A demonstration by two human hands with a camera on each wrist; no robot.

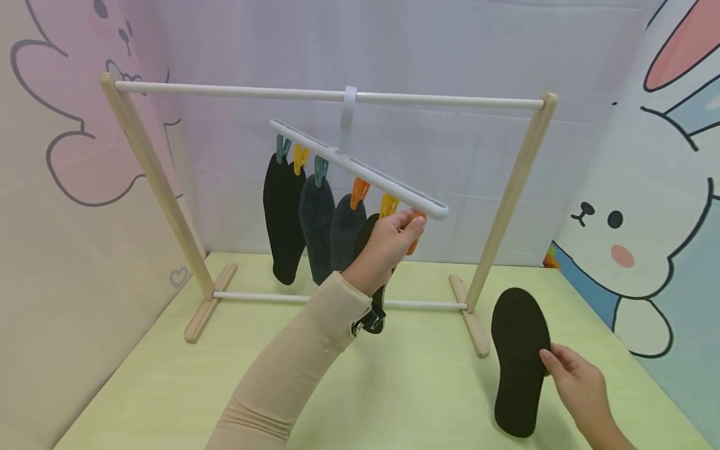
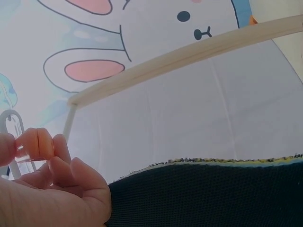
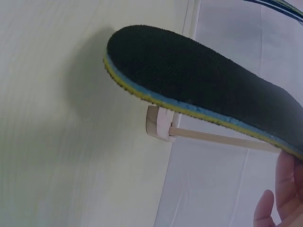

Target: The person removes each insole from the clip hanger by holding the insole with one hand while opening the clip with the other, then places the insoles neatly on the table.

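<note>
My left hand (image 1: 385, 253) pinches an orange clothespin (image 1: 413, 245) at the near right end of a white clip hanger (image 1: 388, 182). In the left wrist view that orange clothespin (image 2: 41, 144) sits between thumb and fingers. My right hand (image 1: 582, 384) holds a loose black insole (image 1: 519, 362) by its right edge, above the table. The right wrist view shows this insole's (image 3: 189, 75) blue and yellow layered edge. Other clothespins on the hanger grip a black insole (image 1: 284, 219), dark grey insoles (image 1: 317, 231) and another black one, partly hidden behind my left hand and wrist.
The hanger hooks onto the white top bar (image 1: 450, 100) of a wooden-sided rack and slants toward me. The rack's feet (image 1: 469, 319) stand on a pale yellow-green table (image 1: 394, 387). Cartoon-printed curtains (image 1: 635, 206) enclose the sides and back.
</note>
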